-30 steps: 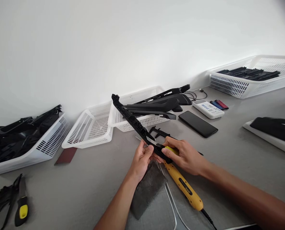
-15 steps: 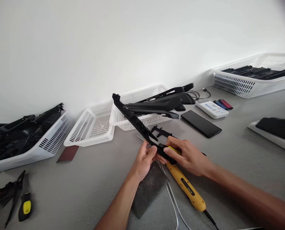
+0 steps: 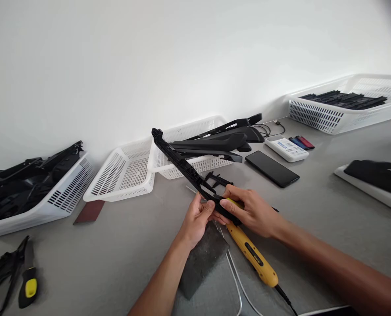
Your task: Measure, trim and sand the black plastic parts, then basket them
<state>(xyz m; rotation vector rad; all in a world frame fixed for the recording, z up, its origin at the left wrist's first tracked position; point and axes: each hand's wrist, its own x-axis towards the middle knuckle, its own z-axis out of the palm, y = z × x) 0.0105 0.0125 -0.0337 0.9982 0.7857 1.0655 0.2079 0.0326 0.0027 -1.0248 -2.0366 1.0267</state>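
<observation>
Near side: bare left forearm [image 3: 167,268], slender, narrowing smoothly toward bare, slim-fingered left hand [image 3: 197,219]. At right: bare right forearm [image 3: 327,256], uncovered to edge of view; bare right hand [image 3: 252,213].

You have free bench [image 3: 317,206] right of your right hand [image 3: 252,213], but the corded yellow tool [image 3: 252,256] obstructs its near side.

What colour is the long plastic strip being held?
The long plastic strip is black, clearest in the head view.
</observation>
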